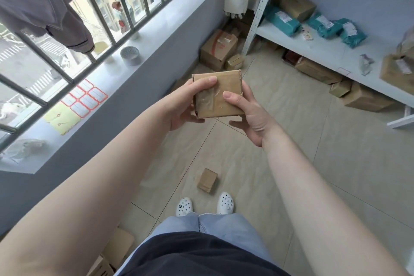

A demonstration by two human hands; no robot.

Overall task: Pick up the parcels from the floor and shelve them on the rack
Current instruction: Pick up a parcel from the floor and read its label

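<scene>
- A small brown cardboard parcel (220,94), nearly square, was held up in front of the person at chest height, above the tiled floor (291,141) and near the middle of the view.
- Its broad taped face was turned up toward the camera; the slightly longer axis ran from about 6 o'clock to 12 o'clock, tilted a little toward 1 o'clock, with the far edge pointing at the corner of the room.
- The left hand (186,103) grasped the parcel's left side, thumb pressed on the top face near the far left corner, fingers curled beneath.
- The right hand (246,112) grasped the right side, thumb flat on the top face, fingers wrapped under and partly hidden.
- A second small parcel (207,180) lay on the floor at 6 o'clock from the held one, just ahead of 2 white clogs (225,203), its long axis running roughly 7 o'clock to 1 o'clock.
- The white metal rack (324,51) stood at 2 o'clock, its lower shelf carrying teal mailer bags (282,21) and brown boxes.
- More boxes sat on the floor under the rack, and a larger carton (218,49) rested in the corner at 12 o'clock.
- At 9 o'clock a windowsill (125,78) held sheets of red-bordered labels (86,97) and a roll of tape (130,55).
</scene>
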